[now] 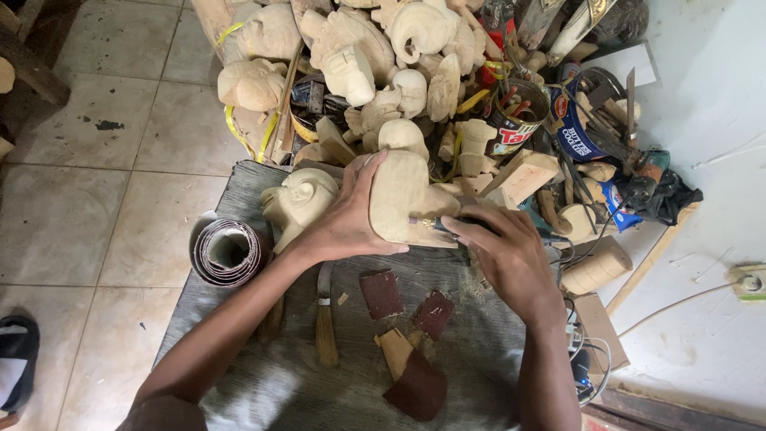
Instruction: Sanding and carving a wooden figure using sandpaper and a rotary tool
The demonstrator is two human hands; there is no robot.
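Carving [403, 199] | between left hand [343, 223] fingers | right hand [507, 251] touching edge

Work surface: a grey cloth mat [471, 351] spread over a pale tiled floor [88, 199]. Lying directly on the mat — a roll of sandpaper [229, 251] at its left edge, a small brush [325, 315] with pale bristles, three dark red-brown sandpaper scraps [381, 293], and a thin wood offcut [394, 351] among them. Wood dust is scattered across the cloth. At the mat's far edge, unfinished pale wood carvings [351, 64] are heaped on the floor, mixed with tins [515, 120] and wood blocks [523, 177].
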